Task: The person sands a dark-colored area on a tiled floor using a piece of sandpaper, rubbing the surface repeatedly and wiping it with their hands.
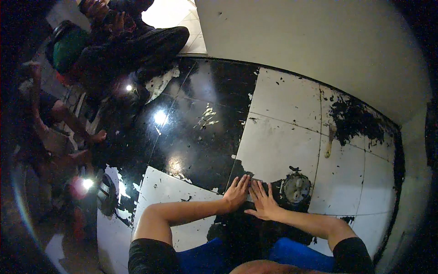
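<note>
Fingers: both sets spread flat, holding nothing. Left hand (236, 194) and right hand (262, 203) press side by side on the white-coated, peeling black glossy floor tile (273, 146). Round grey metal floor drain (295, 188) just beside the right hand. Advice: even pressure, palms low.

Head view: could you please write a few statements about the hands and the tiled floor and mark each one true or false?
1. Both hands lie flat on the floor, side by side. True: the left hand and right hand rest palm-down on the tiled floor.
2. The right hand grips the round drain cover. False: the round drain cover lies apart, beside the right hand.
3. The floor has both black and white tiles. True.
4. The person kneels alone. False: other people sit at the upper left.
5. Each hand holds a brush. False: both hands are open and hold nothing.
</note>
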{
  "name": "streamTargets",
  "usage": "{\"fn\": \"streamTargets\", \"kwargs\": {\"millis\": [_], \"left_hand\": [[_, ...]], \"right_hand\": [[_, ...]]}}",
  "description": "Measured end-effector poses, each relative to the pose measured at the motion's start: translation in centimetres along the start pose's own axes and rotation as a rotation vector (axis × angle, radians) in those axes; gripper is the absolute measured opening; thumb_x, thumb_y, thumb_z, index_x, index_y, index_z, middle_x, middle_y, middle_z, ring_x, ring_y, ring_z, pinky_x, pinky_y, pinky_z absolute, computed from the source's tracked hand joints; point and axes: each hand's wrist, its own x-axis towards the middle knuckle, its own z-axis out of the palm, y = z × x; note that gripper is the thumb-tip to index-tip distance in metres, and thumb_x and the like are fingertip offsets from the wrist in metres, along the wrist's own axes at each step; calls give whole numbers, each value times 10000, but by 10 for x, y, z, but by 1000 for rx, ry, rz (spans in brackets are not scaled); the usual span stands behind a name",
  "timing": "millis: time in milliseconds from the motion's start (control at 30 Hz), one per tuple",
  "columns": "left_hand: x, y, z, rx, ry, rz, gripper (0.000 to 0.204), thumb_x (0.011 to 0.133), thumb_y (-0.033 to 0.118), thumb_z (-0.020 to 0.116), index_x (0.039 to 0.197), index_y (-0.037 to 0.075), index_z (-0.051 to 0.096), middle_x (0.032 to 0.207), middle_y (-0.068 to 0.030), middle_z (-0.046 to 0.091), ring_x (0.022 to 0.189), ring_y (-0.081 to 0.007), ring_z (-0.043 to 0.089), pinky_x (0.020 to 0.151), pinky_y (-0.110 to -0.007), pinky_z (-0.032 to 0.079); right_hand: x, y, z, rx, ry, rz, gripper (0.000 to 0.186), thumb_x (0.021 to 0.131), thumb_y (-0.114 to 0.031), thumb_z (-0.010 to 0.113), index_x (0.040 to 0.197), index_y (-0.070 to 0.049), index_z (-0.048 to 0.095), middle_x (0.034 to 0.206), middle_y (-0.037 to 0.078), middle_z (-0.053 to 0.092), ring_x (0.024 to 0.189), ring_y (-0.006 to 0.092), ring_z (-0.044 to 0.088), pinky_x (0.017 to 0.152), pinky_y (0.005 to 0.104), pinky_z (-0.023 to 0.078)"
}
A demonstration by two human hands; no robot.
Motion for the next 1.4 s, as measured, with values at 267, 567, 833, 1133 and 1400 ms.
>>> {"fn": "streamTargets", "kwargs": {"millis": [267, 567, 833, 1133, 1400], "left_hand": [[0, -15, 6, -97, -19, 89, 576, 977, 260, 471, 1484, -5, 406, 1635, -226, 186, 1516, -375, 191, 1152, -612, 276], [-10, 4, 20, -11, 245, -89, 538, 939, 228, 502, 1434, 16, 490, 1663, -132, 172, 1547, -312, 102, 1190, -625, 159], [-17, 1, 13, -61, 27, -13, 492, 937, 288, 509, 1376, 81, 589, 1632, -168, 246, 1520, -325, 206, 1205, -603, 149], [-10, -28, 9, -259, 164, -137, 651, 964, 188, 444, 1557, 0, 251, 1654, -169, 161, 1531, -319, 165, 1182, -629, 179], [-37, 6, 19, -368, 182, -168, 683, 944, 173, 486, 1572, 55, 247, 1664, -125, 156, 1541, -299, 138, 1166, -674, 158]], "right_hand": [[-2, 14, -14, 108, -16, -52, 769, 995, -582, 403, 1501, -5, 351, 1584, 290, 236, 1491, 427, 209, 1130, 719, 151], [15, 23, -30, 228, 9, 46, 412, 780, -104, 734, 1178, -28, 658, 1369, 213, 521, 1305, 364, 501, 1040, 474, 437], [13, 18, -11, 191, 159, 139, 516, 768, -59, 729, 1257, 0, 577, 1438, 197, 453, 1345, 368, 452, 1115, 454, 383], [31, 32, -15, 226, 146, 122, 670, 900, -194, 664, 1499, -66, 395, 1609, 159, 294, 1482, 338, 286, 1190, 577, 216], [-1, 6, -9, 169, 44, 161, 675, 923, -270, 637, 1524, -97, 385, 1637, 184, 199, 1499, 436, 176, 1171, 667, 141]]}}
